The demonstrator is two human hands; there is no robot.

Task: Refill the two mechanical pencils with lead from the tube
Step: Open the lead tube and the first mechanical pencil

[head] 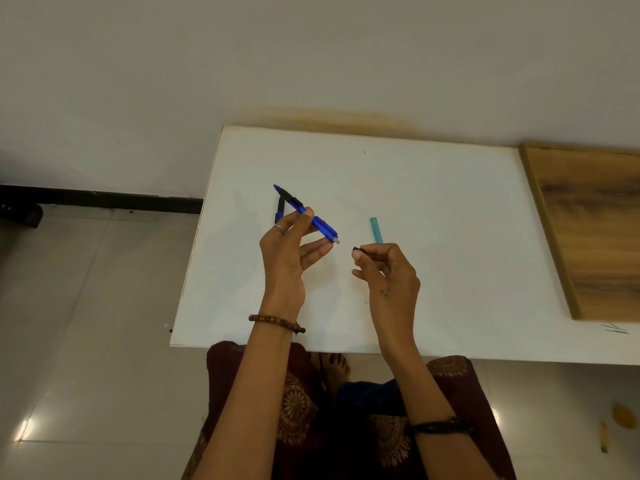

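Second pencil (280,211) largely hidden behind left hand (287,258); lead tube (376,230) lower end concealed by right hand (388,271); pinched dark item unidentifiable.

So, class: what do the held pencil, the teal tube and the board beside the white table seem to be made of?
Blue mechanical pencil: probably plastic, a glossy blue barrel with a matte black grip that may be rubber. Teal lead tube: likely plastic, uniform colour, slightly translucent. Board: wood or wood-look laminate, brown grain streaks, satin sheen. White table: smooth matte laminate, by the look.
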